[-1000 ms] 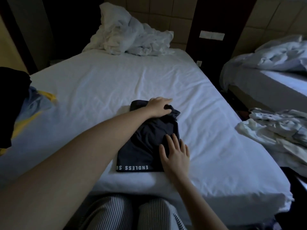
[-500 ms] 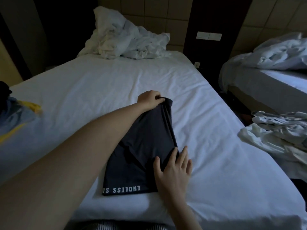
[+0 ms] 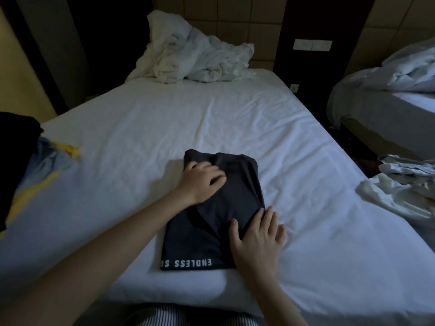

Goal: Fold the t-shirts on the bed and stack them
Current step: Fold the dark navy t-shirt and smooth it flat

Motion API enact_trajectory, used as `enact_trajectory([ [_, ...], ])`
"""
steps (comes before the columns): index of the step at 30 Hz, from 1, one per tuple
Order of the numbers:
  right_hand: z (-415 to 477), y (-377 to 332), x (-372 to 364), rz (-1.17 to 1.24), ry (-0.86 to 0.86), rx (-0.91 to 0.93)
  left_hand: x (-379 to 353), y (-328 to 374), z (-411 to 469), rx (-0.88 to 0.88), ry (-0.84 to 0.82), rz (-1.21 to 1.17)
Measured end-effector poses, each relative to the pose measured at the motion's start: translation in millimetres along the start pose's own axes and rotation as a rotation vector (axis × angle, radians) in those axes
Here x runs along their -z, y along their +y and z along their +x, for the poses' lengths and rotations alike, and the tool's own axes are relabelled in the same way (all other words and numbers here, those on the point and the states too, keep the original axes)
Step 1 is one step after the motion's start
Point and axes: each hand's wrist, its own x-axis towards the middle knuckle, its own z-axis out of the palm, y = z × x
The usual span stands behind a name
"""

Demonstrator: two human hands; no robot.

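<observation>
The dark t-shirt (image 3: 219, 222) lies folded into a narrow oblong on the bed (image 3: 235, 118), close to the near edge and about midway between the left and right edges. Its long axis runs from the near edge toward the head of the bed, and the printed hem is its near short end.

The left hand (image 3: 202, 182) rests on the far left part of the shirt. The right hand (image 3: 256, 238) lies palm down on the near right side, fingers spread, the outer ones spilling onto the sheet. The shirt is therefore directly under both grips. A fold across the long axis would likely fall to the left hand, which is nearer the far end, while the right pins the near half.

The right grip is flat and holds nothing. The left fingers are blurred; they seem to press the cloth rather than pinch it, so that grip reads as relaxed too.

The left forearm hides part of the shirt's left side, and the right hand covers the hem's right end. A heap of dark, blue and yellow clothes (image 3: 30, 161) at the left edge is cut off by the frame. The pale clothes (image 3: 400, 191) at the right edge are too dim to tell whether they are folded. Which of the two, if either, is the stack I cannot tell.
</observation>
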Motion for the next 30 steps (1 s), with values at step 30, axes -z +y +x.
enact_trajectory([
  [30,55,-30,32,0.361,-0.316,-0.133,39,-6,-60,0.83,-0.109,-0.992],
])
